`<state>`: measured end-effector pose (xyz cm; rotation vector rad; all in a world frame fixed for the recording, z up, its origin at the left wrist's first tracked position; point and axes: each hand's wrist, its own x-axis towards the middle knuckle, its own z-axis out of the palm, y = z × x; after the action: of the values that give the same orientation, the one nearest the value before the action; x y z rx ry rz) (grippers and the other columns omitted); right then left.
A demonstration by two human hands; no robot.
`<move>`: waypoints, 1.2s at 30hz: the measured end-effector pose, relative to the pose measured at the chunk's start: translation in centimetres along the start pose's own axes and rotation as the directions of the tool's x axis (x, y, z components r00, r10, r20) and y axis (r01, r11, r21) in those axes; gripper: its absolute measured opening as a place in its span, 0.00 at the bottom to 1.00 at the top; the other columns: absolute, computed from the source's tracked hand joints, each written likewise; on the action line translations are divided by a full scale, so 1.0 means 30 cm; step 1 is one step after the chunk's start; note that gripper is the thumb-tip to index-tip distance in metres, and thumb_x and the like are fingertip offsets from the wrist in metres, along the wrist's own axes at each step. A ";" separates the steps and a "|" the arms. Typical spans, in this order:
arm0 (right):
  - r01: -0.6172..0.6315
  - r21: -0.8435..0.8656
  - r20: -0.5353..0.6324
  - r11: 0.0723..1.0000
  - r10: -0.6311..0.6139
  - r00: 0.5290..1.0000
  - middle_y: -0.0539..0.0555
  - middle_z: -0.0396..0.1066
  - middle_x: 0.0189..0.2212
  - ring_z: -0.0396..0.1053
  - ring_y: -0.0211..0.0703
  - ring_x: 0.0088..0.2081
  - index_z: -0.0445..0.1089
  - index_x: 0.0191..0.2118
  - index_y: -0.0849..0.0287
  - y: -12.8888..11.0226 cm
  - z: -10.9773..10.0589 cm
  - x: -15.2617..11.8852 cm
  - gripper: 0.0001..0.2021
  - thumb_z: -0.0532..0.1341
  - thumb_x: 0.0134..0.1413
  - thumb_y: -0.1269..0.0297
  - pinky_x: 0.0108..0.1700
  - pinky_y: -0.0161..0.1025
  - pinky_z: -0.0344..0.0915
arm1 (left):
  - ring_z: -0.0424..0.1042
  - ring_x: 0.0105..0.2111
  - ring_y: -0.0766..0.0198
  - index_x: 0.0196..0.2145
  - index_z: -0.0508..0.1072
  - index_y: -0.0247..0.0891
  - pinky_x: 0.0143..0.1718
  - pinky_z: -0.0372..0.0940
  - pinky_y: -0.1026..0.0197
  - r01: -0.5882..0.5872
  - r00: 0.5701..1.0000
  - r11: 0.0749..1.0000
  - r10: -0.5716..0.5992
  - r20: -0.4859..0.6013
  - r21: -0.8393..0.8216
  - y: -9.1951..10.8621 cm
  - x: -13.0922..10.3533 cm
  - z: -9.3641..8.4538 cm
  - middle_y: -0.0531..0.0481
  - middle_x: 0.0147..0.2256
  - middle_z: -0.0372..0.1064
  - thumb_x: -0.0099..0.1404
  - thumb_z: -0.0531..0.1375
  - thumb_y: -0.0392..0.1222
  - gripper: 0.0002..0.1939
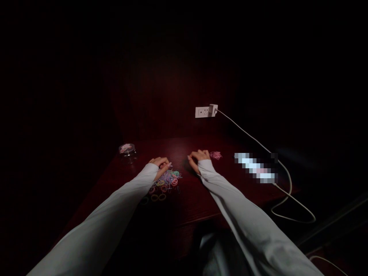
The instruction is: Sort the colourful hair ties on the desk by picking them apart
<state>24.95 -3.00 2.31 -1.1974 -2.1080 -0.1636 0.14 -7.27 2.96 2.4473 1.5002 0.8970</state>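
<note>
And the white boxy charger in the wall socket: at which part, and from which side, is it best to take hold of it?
I would pinch the charger by its body, top and bottom, coming from the front: it stands out from the white socket plate, and its pale cable leaves at the right.

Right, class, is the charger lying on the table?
No, the charger is plugged into the socket on the wall, above the table.

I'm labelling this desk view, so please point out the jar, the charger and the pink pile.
Jar [127, 153]: head view, on its upper side.
Charger [213, 110]: head view, on its white body.
Pink pile [216, 155]: head view, on its middle.
</note>
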 end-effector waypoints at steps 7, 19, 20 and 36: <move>0.170 0.115 0.137 0.979 -0.185 0.973 0.53 0.78 0.31 0.65 0.43 0.37 0.74 0.36 0.57 -0.173 0.096 0.012 0.15 0.53 0.71 0.61 0.47 0.43 0.48 | 0.68 0.35 0.59 0.33 0.71 0.40 0.40 0.60 0.58 -0.034 0.999 0.999 0.034 0.017 -0.017 -0.041 0.016 0.021 0.52 0.30 0.70 0.71 0.53 0.46 0.12; 0.073 0.303 0.157 0.950 -0.125 0.980 0.50 0.78 0.33 0.66 0.41 0.36 0.74 0.34 0.55 -0.155 0.133 0.011 0.15 0.55 0.70 0.57 0.48 0.42 0.48 | 0.69 0.35 0.58 0.34 0.73 0.41 0.41 0.60 0.58 -0.031 0.999 0.998 0.032 0.016 -0.057 -0.058 0.019 0.029 0.51 0.31 0.71 0.70 0.53 0.47 0.12; 0.070 0.315 0.155 0.947 -0.124 0.980 0.50 0.78 0.33 0.66 0.41 0.36 0.74 0.34 0.55 -0.156 0.132 0.010 0.16 0.55 0.71 0.57 0.48 0.42 0.48 | 0.70 0.36 0.58 0.34 0.73 0.41 0.41 0.60 0.57 -0.033 0.999 0.998 0.034 0.020 -0.059 -0.060 0.020 0.029 0.51 0.31 0.71 0.71 0.53 0.49 0.13; -0.458 -0.071 -0.089 0.886 0.451 0.888 0.59 0.77 0.42 0.57 0.58 0.50 0.83 0.41 0.48 0.160 0.023 0.012 0.23 0.51 0.69 0.47 0.50 0.54 0.46 | 0.68 0.33 0.60 0.34 0.72 0.41 0.41 0.61 0.58 -0.001 0.995 1.000 0.000 -0.098 -0.015 -0.060 -0.004 0.006 0.53 0.30 0.71 0.70 0.53 0.48 0.12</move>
<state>28.30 0.27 0.95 -1.6811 -1.7162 -0.0840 -1.17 -6.45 2.05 2.4259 1.5179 1.0390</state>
